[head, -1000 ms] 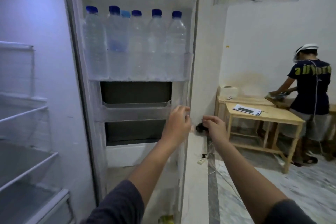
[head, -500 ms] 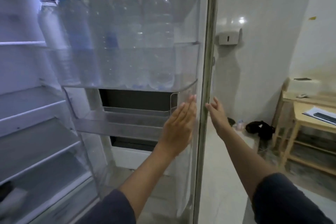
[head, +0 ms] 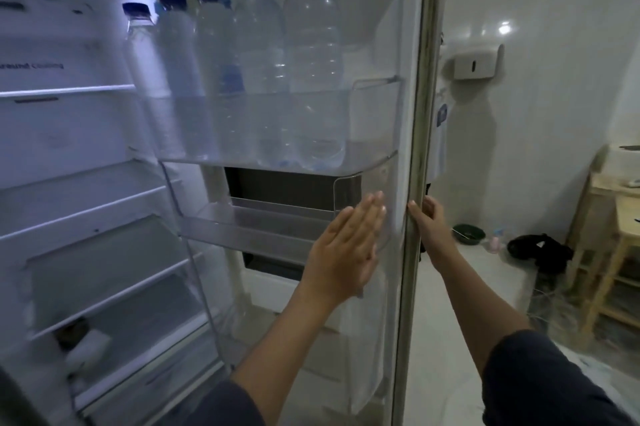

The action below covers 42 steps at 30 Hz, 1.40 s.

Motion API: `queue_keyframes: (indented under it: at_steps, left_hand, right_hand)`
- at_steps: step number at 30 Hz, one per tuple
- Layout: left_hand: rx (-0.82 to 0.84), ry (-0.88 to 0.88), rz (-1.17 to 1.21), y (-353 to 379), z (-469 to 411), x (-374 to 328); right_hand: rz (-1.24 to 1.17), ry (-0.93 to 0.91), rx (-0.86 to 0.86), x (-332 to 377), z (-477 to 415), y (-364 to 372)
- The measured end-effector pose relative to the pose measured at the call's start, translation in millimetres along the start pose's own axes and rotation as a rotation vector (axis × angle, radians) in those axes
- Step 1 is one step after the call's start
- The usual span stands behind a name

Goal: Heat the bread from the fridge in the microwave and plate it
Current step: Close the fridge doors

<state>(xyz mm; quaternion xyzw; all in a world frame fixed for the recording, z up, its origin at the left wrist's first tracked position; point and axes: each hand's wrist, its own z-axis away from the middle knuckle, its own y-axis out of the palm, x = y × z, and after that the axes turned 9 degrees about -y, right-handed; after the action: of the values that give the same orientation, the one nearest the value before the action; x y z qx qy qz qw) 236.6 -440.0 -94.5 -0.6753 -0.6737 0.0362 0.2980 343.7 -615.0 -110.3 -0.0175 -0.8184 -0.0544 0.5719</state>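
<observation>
The fridge stands open, its door (head: pixel 414 107) seen from the inside. My left hand (head: pixel 346 252) lies flat, fingers together, against the clear door bin (head: pixel 263 235) near the door's edge. My right hand (head: pixel 431 225) wraps around the outer edge of the door. On a low shelf (head: pixel 114 301) inside the fridge lies a small dark and white object (head: pixel 81 342), too blurred to identify. No microwave or plate is in view.
Several water bottles with blue caps (head: pixel 311 79) fill the upper door bin. Right of the door are a white wall dispenser (head: pixel 474 62), a green bowl (head: pixel 469 233), a black bag (head: pixel 540 252) on a low ledge, and a wooden table (head: pixel 623 228).
The door has swung towards the fridge body with both hands on it. My left hand went from curled fingers to a flat palm. The view turned left, and the person at the table left it.
</observation>
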Motion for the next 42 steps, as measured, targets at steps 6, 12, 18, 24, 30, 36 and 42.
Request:
queue_keyframes:
  at_steps: [6, 12, 18, 24, 30, 36, 42]
  left_hand:
    - [-0.077, -0.080, 0.030, -39.8, 40.8, 27.5]
    - [-0.015, -0.267, 0.101, -92.7, 88.6, 64.1]
    - [0.028, -0.418, 0.254, -137.6, 128.1, 114.1]
    - [0.044, -0.569, 0.288, -162.9, 148.2, 153.8]
    - [-0.013, -0.646, 0.445, -181.3, 139.2, 177.7]
    - [-0.158, -0.717, 0.444, -187.2, 122.7, 207.8]
    - [-0.280, -0.704, 0.229, -189.3, 98.4, 263.7]
  right_hand:
    - [0.015, -0.051, -0.104, 17.4, 75.6, 19.9]
    - [0.034, -0.112, -0.173, 40.9, 160.1, 58.9]
    - [0.114, -0.274, -0.190, 58.1, 231.7, 110.7]
    - [0.243, -0.484, 0.009, 65.7, 269.6, 147.9]
    - [0.260, -0.772, 0.099, 97.9, 257.9, 192.4]
    - [0.089, -0.878, 0.192, 115.6, 219.8, 254.5]
    - [-0.048, -1.032, 0.345, 117.1, 190.2, 323.5]
